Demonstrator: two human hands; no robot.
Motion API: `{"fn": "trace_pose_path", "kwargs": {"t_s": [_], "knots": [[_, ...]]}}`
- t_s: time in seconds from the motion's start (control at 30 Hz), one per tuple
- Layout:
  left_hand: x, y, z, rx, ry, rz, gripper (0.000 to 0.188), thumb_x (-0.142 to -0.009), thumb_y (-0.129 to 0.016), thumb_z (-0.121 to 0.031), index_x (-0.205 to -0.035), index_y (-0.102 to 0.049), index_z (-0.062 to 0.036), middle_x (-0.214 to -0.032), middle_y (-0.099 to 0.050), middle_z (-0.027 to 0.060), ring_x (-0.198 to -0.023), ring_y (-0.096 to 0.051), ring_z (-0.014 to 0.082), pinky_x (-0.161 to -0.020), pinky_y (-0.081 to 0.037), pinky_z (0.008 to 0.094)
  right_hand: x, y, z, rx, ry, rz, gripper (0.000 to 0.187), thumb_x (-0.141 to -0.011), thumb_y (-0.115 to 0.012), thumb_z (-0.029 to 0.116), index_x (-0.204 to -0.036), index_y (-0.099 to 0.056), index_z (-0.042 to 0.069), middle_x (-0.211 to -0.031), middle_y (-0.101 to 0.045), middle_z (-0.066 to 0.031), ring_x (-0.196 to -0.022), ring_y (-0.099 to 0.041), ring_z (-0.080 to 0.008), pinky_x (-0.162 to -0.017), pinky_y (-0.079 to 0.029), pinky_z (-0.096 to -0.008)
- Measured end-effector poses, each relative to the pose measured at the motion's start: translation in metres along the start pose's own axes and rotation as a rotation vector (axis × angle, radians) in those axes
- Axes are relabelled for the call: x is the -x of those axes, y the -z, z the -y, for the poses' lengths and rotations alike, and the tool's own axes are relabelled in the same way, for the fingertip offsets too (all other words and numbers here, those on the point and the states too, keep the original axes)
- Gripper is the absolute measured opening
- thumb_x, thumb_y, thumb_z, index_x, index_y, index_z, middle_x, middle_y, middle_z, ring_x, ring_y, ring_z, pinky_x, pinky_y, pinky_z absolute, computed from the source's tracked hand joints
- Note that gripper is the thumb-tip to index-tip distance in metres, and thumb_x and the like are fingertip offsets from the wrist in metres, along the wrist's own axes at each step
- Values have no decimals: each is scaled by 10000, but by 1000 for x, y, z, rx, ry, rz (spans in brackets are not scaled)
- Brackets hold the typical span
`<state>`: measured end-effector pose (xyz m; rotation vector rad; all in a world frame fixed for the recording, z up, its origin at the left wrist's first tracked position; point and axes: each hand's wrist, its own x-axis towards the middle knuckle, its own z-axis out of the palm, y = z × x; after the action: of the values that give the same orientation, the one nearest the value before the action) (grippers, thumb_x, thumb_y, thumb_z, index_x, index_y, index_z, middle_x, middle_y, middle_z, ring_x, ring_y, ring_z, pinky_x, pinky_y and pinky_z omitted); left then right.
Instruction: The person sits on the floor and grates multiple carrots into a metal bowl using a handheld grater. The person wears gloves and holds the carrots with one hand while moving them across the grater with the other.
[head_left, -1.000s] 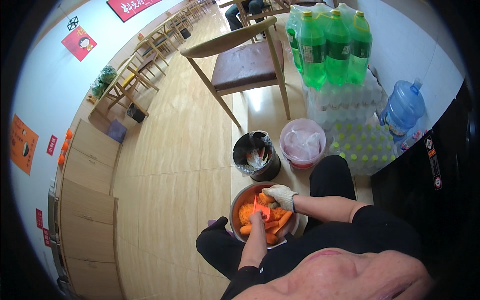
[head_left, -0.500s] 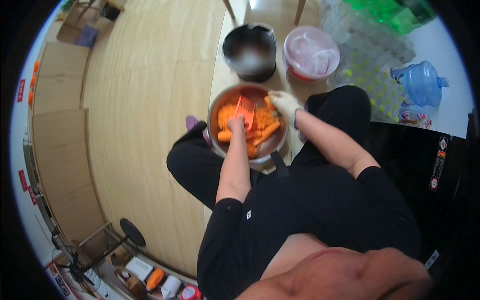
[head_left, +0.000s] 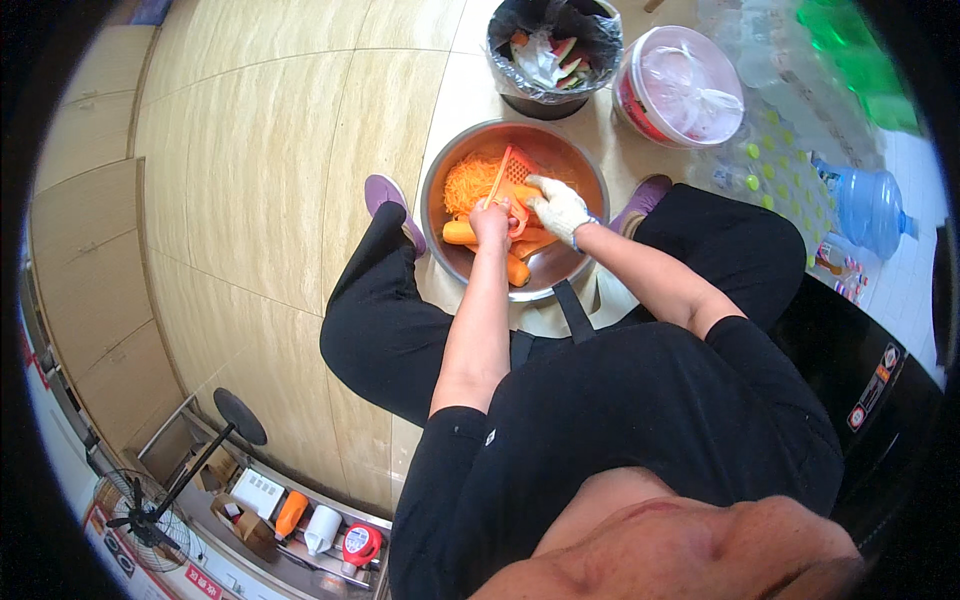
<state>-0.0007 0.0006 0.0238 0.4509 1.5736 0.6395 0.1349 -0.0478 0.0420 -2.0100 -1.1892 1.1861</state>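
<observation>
The left hand [head_left: 490,222] grips the near end of a far-pointing grater [head_left: 517,167]; the right hand [head_left: 560,208] curls round a carrot [head_left: 522,192] at its right.

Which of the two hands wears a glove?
The right hand: it wears a pale glove, while the left hand, holding the orange grater, is bare.

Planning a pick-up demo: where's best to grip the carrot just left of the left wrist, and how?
Probably the carrot by its blunt left end, from above left: that end lies exposed toward the bowl wall, while the other disappears behind the left hand.
</observation>
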Motion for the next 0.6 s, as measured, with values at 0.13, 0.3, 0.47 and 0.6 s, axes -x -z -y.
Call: {"fn": "trace_pose_path", "kwargs": {"t_s": [0.13, 0.3, 0.47, 0.6], "knots": [[-3, 3, -1, -148, -5, 9, 150, -834, -669, 2, -815, -527, -40, -633, -491, -6, -434, -435, 102, -378, -359, 257, -28, -17, -12, 140, -91, 24, 456, -849, -620, 248, -1270, -573, 77, -1239, -585, -204, -1169, -539, -357, -1024, -405, -393], [-7, 4, 11, -329, -132, 58, 191, -842, -669, -67, -730, -513, -71, -589, -544, 40, -437, -485, 130, -400, -395, 301, -104, -19, -36, 285, -125, -76, 377, -851, -552, 320, -1103, -663, 61, -1126, -638, -208, -1056, -599, -377, -925, -476, -435], [-10, 0, 19, -319, -101, -69, 181, -801, -701, -100, -767, -526, -73, -619, -553, 63, -437, -527, 169, -390, -457, 317, -78, 4, -34, 349, -122, 44, 398, -849, -553, 337, -1118, -622, 53, -1102, -630, -219, -1022, -596, -390, -898, -480, -444], [-16, -7, 19, -178, -89, 7, 112, -808, -604, -15, -818, -509, -75, -593, -517, 59, -415, -501, 179, -339, -404, 339, -10, 39, -4, 153, -107, -24, 461, -826, -607, 256, -1240, -592, 54, -1216, -606, -200, -1153, -561, -334, -1009, -422, -385]]}}
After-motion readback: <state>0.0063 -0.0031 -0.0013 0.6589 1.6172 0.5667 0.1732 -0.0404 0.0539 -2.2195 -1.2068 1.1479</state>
